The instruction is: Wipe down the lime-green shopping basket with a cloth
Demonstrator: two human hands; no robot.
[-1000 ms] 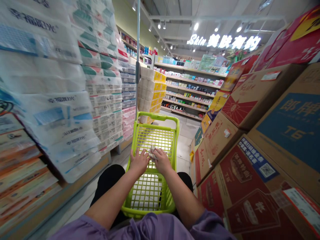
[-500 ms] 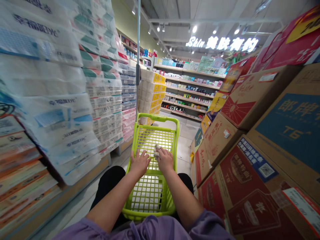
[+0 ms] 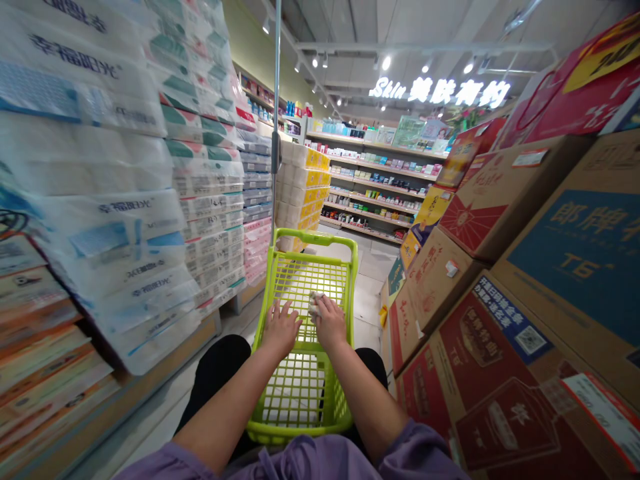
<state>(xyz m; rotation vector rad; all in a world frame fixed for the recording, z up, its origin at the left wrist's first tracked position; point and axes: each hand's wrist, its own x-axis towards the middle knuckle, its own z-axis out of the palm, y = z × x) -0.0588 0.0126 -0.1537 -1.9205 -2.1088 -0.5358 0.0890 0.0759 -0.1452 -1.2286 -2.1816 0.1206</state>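
A lime-green plastic shopping basket cart (image 3: pixel 310 239) stands in front of me in a narrow aisle. My left hand (image 3: pixel 281 326) lies flat on the basket's mesh, fingers spread. Beside it, my right hand (image 3: pixel 330 320) is closed around a crumpled white wad (image 3: pixel 315 304) that it presses against the mesh. My black-clad knees flank the basket, and purple sleeves show at the bottom.
Stacked packs of tissue paper (image 3: pixel 125 200) wall the left side. Stacked cardboard boxes (image 3: pixel 500 280) line the right. A metal pole (image 3: pixel 276 120) rises behind the basket. Stocked shelves (image 3: pixel 380 193) stand at the aisle's far end under a lit sign.
My right hand has shifted the white wad slightly forward and to the right across the mesh. The left hand has stayed nearly where it was.
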